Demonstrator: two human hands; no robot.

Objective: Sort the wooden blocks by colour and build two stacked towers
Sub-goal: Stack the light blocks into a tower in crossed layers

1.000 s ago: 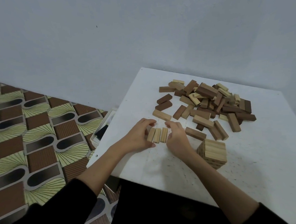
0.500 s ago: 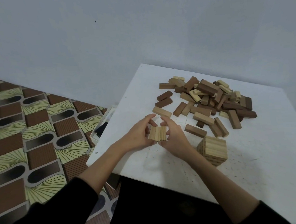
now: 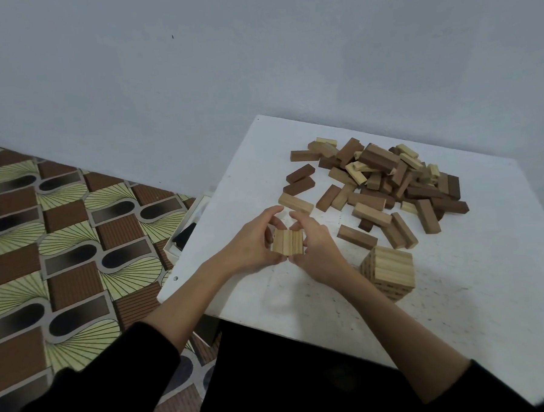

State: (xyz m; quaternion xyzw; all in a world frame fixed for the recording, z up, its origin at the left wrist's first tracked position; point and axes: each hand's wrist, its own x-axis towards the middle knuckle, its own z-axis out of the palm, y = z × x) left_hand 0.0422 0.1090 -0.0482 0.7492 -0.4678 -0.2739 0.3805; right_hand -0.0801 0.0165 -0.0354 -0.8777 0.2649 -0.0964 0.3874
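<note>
Far left is the floor point(image 3: 61, 232): shiny patterned vinyl with brown ribbed rectangles, pale green fan shapes and dark ovals. Tucked against the table's left edge there's a white box point(image 3: 190, 226) with something dark inside, can't tell what.

The table point(image 3: 473, 289) is white with a rough, speckled top. Near its front left corner the left hand point(image 3: 254, 244) and the right hand point(image 3: 317, 247) both clamp a set of three light blocks point(image 3: 287, 242), pressed side by side into a neat little square slab, grain lines showing on top. Fingers curl over the far edge, thumbs pinch the near side; can't tell if the slab is touching the table.

Just right of the right wrist stands the light tower point(image 3: 389, 270), a squat square stack of pale striped wood, crosswise layers visible on its sides.

Behind all that, toward the wall, sits the loose pile point(image 3: 386, 181): plain rectangular sticks, dark brown and pale pine jumbled together, with a few strays lying flat at the left edge.
</note>
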